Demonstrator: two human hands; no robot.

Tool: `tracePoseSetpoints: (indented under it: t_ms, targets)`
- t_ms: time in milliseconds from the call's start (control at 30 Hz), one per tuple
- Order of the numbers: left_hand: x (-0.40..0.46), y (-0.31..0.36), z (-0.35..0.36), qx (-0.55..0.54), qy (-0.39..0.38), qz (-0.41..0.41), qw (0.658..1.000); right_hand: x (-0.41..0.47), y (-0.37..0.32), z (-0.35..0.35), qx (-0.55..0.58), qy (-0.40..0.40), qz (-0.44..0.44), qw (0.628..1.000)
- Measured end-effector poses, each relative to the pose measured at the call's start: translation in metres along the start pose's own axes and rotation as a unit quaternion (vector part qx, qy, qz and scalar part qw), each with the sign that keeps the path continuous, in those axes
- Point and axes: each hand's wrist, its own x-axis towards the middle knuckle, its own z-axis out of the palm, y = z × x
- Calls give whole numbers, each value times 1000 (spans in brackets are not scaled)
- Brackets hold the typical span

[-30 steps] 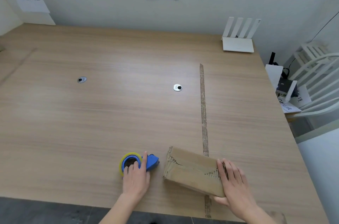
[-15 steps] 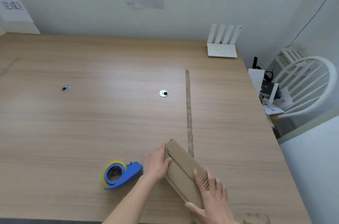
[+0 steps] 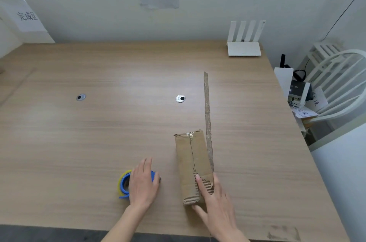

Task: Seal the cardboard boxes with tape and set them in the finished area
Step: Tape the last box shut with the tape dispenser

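Note:
A long brown cardboard box [image 3: 190, 154] lies on the wooden table [image 3: 99, 132], its length pointing away from me and its top seam running down the middle. My right hand [image 3: 215, 206] rests on the box's near end, fingers flat on top and thumb along the near face. To the left, a blue tape dispenser with a yellow-edged roll [image 3: 123, 183] lies on the table. My left hand [image 3: 143, 184] lies over it with fingers nearly straight, hiding most of it.
An old tape strip [image 3: 207, 103] runs along the table just right of the box. A white router [image 3: 244, 47] stands at the back right. A white chair [image 3: 340, 87] with devices stands beside the table. A sign [image 3: 26, 16] marks the far left corner.
The box has turned from a slant to pointing straight away from me. My left hand left the box's far corner and came back onto the tape dispenser.

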Motion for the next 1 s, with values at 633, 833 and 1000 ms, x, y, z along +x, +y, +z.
tracePoseSetpoints:
  t_ms: [633, 833, 1000]
  targets:
    - [9, -7, -68, -123, -83, 112, 983, 77, -42, -80, 205, 8, -132, 970]
    - [12, 25, -133, -89, -17, 161, 983, 99, -89, -127, 310, -32, -142, 940]
    - [9, 36, -159, -71, -10, 167, 983, 91, -100, -150, 334, 47, -121, 933]
